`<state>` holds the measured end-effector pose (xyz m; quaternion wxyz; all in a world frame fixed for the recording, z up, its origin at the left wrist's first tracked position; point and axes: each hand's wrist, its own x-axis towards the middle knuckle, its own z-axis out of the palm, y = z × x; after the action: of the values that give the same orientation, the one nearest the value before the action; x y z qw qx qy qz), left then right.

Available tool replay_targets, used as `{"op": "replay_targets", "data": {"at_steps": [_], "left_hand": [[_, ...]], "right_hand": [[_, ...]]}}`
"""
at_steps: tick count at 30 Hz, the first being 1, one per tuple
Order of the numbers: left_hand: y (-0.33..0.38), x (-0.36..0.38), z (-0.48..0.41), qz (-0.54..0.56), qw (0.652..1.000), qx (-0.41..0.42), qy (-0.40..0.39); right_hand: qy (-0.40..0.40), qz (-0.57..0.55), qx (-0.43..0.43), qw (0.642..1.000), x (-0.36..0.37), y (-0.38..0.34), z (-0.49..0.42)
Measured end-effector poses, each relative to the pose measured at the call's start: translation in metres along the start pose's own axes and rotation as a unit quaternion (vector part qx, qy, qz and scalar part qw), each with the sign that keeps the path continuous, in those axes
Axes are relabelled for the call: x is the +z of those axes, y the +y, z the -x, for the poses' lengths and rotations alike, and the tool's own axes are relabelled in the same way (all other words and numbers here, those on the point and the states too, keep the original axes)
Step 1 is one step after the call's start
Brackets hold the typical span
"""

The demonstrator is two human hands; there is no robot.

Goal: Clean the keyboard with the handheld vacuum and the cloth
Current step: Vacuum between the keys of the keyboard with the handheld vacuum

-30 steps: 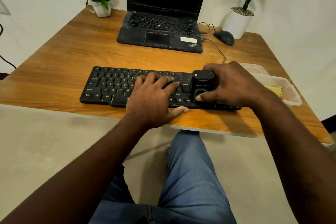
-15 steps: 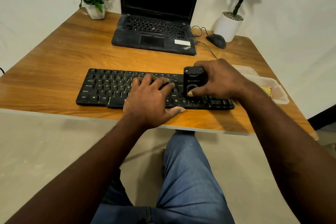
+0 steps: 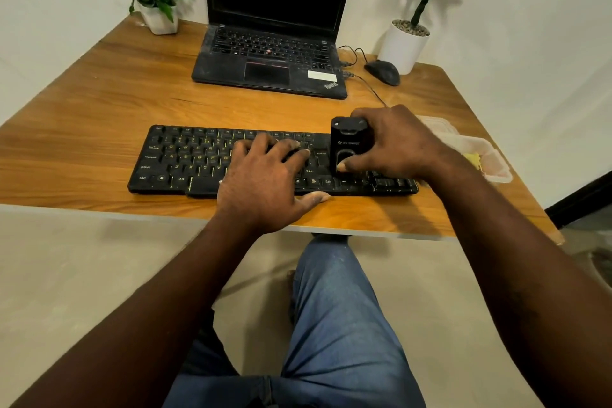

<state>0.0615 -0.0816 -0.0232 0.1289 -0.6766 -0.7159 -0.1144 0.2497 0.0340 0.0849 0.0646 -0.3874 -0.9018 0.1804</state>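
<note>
1. Keyboard lies flat near the front edge of the wooden surface, its long axis running left to right across the person's front.
2. The left hand rests on the middle keys with fingers spread and fairly straight, thumb on the surface just in front of the keyboard. It holds nothing.
3. The right hand grips the handheld vacuum, a small black block standing on the keys right of centre, just beside the left fingertips.
4. Most of the uncovered keys lie to the left, beyond the left hand, so a leftward pass along the long axis likely needs that hand to shift first.
5. A yellow piece — probably the cloth — sits in a clear container by the keyboard's right end, nearer the right hand.
</note>
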Motion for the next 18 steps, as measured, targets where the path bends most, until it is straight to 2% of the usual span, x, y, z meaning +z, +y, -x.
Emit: {"op": "replay_targets", "data": {"at_steps": [3,6,10,14,17,18], "left_hand": [[-0.0004,0.0011,0.0002,0.001,1.0,0.001,0.003],[0.0,0.001,0.0001,0.004,1.0,0.001,0.01],[0.0004,0.0015,0.0004,0.003,1.0,0.0,0.011],[0.0008,0.0017,0.0014,0.003,1.0,-0.001,0.012],[0.0011,0.0022,0.0011,-0.001,1.0,0.0,0.015],[0.0006,0.0022,0.0007,-0.002,1.0,-0.001,0.015]], "right_hand": [[-0.036,-0.022,-0.007,0.999,0.0005,0.0007,0.0037],[0.016,-0.019,0.008,1.0,-0.0013,0.0025,0.0034],[-0.046,-0.024,-0.006,0.999,-0.0012,0.001,0.0057],[0.013,-0.028,0.005,1.0,0.0002,0.005,0.0036],[-0.067,-0.04,-0.004,0.997,-0.0026,0.007,0.0083],[-0.072,-0.047,-0.006,0.996,-0.0041,0.0074,0.0091]]}}
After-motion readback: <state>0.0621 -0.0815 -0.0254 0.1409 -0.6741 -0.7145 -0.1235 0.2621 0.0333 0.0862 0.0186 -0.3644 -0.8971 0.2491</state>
